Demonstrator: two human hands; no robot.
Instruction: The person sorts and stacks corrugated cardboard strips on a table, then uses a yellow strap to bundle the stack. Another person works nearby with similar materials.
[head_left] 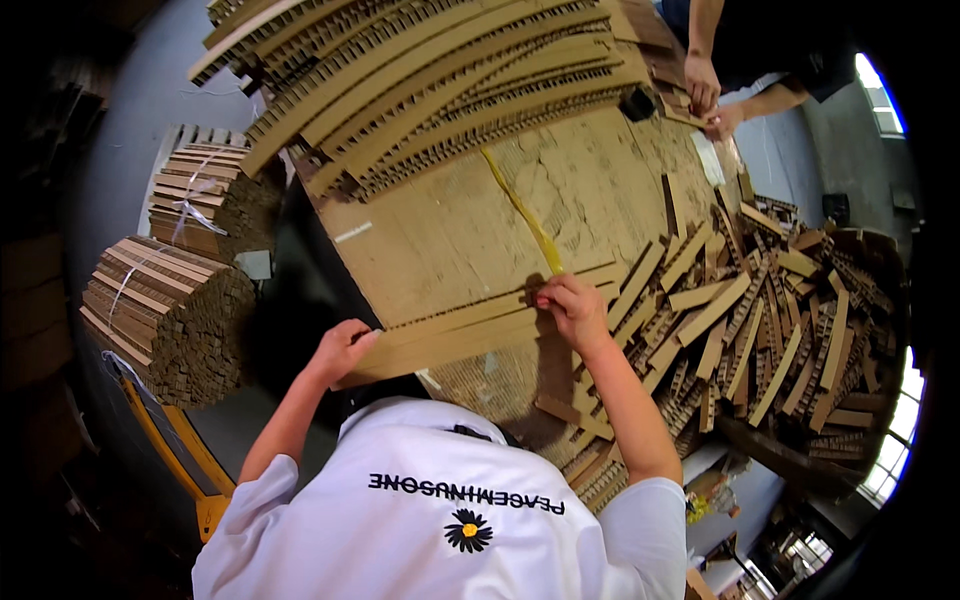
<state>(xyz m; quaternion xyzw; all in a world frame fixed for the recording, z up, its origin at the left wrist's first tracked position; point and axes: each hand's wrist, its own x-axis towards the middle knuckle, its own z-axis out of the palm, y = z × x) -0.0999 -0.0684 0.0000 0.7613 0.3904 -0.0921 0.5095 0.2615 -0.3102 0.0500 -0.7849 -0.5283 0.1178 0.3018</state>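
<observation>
Your left hand (343,352): grasping the board's (450,345) left end | your right hand (577,312): curled at its far edge, hold too obscured to tell | stack (430,92): cut off above

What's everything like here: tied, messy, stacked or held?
Near cardboard strips: side by side
Left grip: closed on their left end
Right grip: curled at their far edge, hold unclear
Far cardboard strips: stacked
Short cardboard pieces: loose, jumbled
Lower bundle: tied with white string
Upper bundle: tied with white string
Yellow band: laid out, slightly bent
</observation>
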